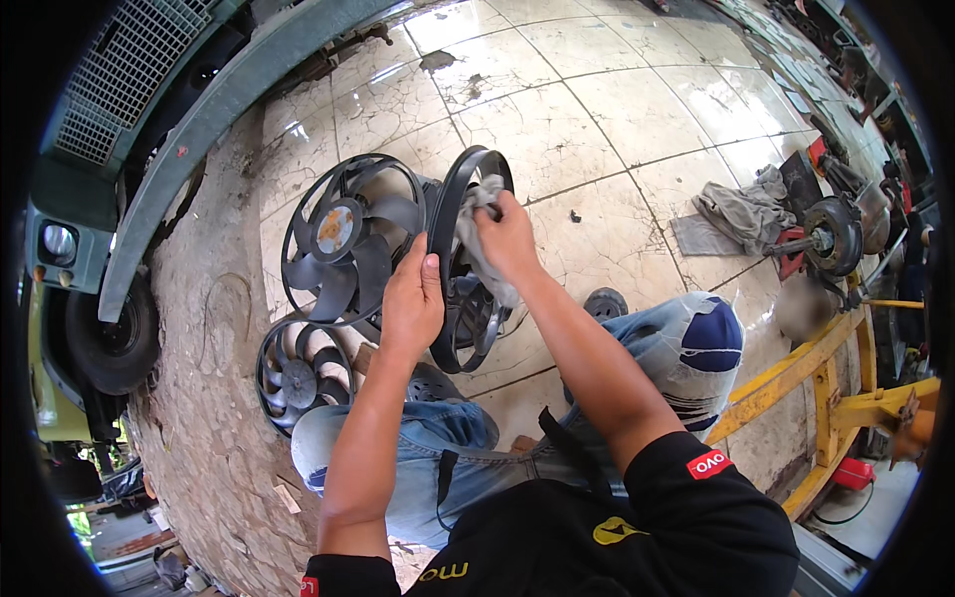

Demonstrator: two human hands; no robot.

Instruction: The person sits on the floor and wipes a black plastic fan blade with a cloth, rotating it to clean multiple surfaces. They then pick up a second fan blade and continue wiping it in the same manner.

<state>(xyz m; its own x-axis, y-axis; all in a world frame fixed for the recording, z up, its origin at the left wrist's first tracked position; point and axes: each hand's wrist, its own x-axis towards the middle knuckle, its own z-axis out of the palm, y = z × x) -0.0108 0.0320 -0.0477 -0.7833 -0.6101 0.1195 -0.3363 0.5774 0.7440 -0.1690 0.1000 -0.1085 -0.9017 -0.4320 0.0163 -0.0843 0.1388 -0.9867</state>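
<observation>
My left hand (414, 298) grips the outer rim of a black plastic fan blade wheel (442, 246), which stands on edge, its face turned to the right. In my right hand (509, 237) is a grey cloth (486, 257), pressed inside the ring of that wheel. Just left of it, a larger black radiator fan (373, 272) with a rust-stained hub leans over the tiles. A smaller black fan (298, 380) lies below, beside my left knee. Part of the held wheel's blades is hidden by the cloth and my hand.
Cracked floor tiles (597, 112) spread ahead. To the right lie a grey rag (739, 213) and a wheel hub part (832, 235), with a yellow metal frame (783, 373) nearer me. A vehicle's metal bumper (171, 142) and tire (116, 336) are at the left.
</observation>
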